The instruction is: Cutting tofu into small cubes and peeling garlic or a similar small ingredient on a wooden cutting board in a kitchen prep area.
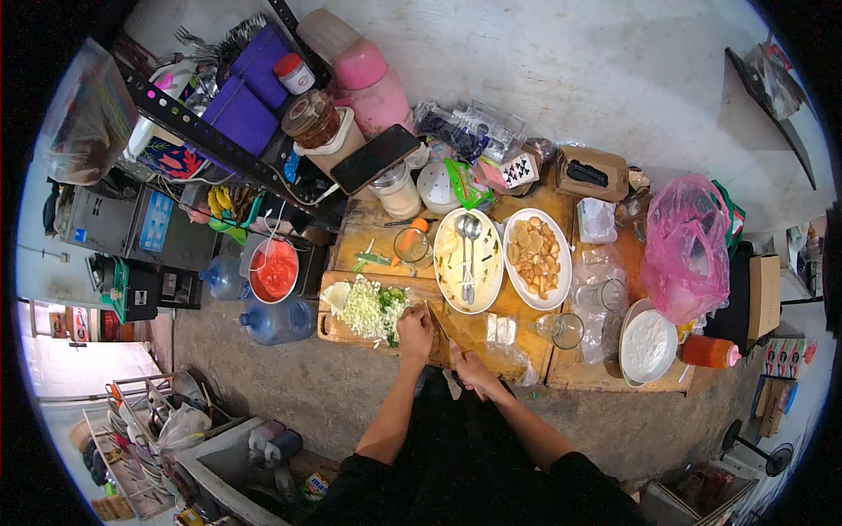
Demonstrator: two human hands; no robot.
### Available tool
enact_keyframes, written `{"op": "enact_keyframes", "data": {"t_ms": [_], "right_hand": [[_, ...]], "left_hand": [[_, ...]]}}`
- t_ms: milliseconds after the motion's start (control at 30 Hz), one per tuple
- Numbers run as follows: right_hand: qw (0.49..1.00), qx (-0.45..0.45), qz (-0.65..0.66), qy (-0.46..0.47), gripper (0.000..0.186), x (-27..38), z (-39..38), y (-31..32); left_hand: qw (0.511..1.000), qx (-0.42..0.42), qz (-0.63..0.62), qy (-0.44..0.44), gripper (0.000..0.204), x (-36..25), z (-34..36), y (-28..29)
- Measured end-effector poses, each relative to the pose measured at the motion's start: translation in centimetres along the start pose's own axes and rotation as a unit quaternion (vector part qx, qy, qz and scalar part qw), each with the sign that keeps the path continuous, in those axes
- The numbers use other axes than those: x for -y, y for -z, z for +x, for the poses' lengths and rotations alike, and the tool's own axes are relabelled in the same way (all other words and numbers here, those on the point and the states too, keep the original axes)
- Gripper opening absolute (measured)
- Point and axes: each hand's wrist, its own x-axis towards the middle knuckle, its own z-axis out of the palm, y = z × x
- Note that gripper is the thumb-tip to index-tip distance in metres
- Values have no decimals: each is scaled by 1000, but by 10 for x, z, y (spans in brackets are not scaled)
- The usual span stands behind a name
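Knife in the right hand, chopped greens beside the left

I'm watching from far off, and there's the left hand, curled in on itself over the cutting board; its fingertips are hidden from me, so I can't tell whether it has hold of anything. The right hand is closed around a knife, its handle covered by the grip, its blade slanting up and away just right of the left hand. That blade is thin from here, and I can't make out whether its edge touches anything.

Just left of the left hand sits the pile: pale chopped vegetable, with chopped green leaves nearest the knuckles. Beyond the hands, an oval dish carries two spoons, and right of it another dish holds brown chunks, kind unclear. Farther right, a pink bag hides its contents. At far left, a clear bag runs into the dark rim.
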Motion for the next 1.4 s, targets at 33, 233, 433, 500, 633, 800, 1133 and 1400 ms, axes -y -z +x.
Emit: {"op": "enact_keyframes", "data": {"t_ms": [33,233,433,500,633,800,1133,1400], "right_hand": [[1000,3,-14,-4,70,-3,3,0],[999,-9,24,33,60,17,-18,2],[1000,3,12,25,62,17,-19,5],[1000,2,7,25,62,18,-19,4],[999,6,0,38,63,14,-16,4],[1000,-6,-19,19,65,8,-9,3],[999,-13,-15,32,68,9,-7,3],[990,-68,-51,115,68,-5,11,-4]], "left_hand": [[1000,1,0,-1,15,1,-1,-1],[998,-29,-56,10,18,-6,2,8],[991,-8,-111,74,18,-4,2,8],[987,-18,-140,81,18,1,2,6],[983,-23,-159,91,17,6,2,3],[979,-15,-171,106,17,1,5,5],[973,-22,-207,97,17,3,5,6],[961,-11,-247,125,15,6,6,6]]}}
